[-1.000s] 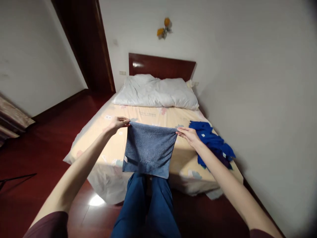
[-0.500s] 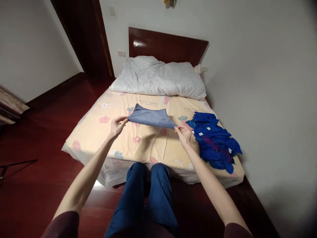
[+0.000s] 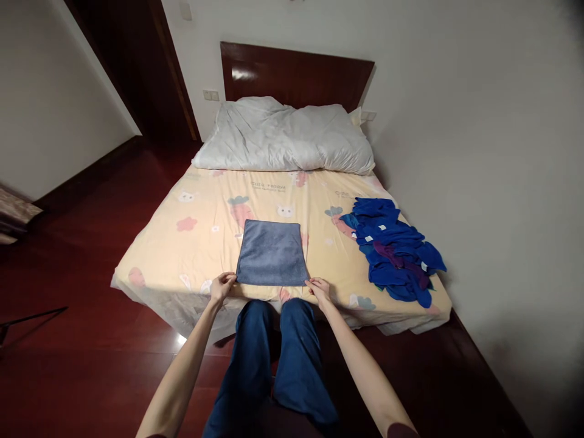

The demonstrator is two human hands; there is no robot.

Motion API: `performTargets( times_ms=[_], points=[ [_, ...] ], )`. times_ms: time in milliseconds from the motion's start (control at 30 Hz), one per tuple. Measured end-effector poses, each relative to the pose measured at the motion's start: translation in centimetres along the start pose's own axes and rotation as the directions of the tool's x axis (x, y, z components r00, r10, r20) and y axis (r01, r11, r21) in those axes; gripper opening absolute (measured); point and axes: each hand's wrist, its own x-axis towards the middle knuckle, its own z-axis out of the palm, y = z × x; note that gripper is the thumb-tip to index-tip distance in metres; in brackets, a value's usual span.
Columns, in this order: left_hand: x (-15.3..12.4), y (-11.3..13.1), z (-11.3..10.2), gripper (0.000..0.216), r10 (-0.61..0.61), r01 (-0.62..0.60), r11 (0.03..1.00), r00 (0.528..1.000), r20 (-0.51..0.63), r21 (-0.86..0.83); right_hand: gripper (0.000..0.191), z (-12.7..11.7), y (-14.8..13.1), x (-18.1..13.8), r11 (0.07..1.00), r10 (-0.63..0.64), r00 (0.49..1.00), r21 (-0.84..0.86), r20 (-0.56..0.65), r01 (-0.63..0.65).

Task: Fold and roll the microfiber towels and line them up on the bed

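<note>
On the near part of the bed [image 3: 159, 252], the cloth [image 3: 272, 254] lies spread out, near edge toward the knees [image 3: 276, 313]. The left hand [image 3: 222, 287] pinches the near left corner between thumb and fingers; the right hand [image 3: 319, 288] pinches the near right corner likewise. A blue pile [image 3: 396, 243] lies to the right, apart from the cloth. A quilt [image 3: 292, 137] lies before the headboard [image 3: 296, 73].

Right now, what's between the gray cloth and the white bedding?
Between cloth and bedding, the head view shows only the yellow sheet, printed with a cat face.
</note>
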Motion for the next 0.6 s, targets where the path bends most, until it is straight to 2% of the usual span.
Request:
performTargets(
  times_ms=[100,300,467,600],
  points=[
    [0.0,-0.5,-0.5,0.075,0.04,-0.04,0.999,0.999,0.002,0.014,0.063,-0.8,0.8,0.1,0.998,0.017,0.999,0.068,-0.049,-0.014],
    [-1.0,-2.6,-2.3,0.071,0.129,-0.135,0.981,0.99,0.054,0.14,0.061,-2.4,2.1,-0.7,0.995,0.041,0.999,0.095,0.001,-0.041],
    [-1.9,-3.7,-3.6,0.064,0.171,-0.21,0.941,0.972,0.164,0.266,0.058,-3.9,3.5,-1.1,0.998,0.054,0.989,0.021,0.135,-0.057],
    [-1.6,-3.2,-4.0,0.07,0.098,-0.197,0.924,0.95,0.296,0.328,0.056,-4.8,3.5,-1.4,0.993,0.105,0.975,-0.071,0.194,-0.093]
  ],
)
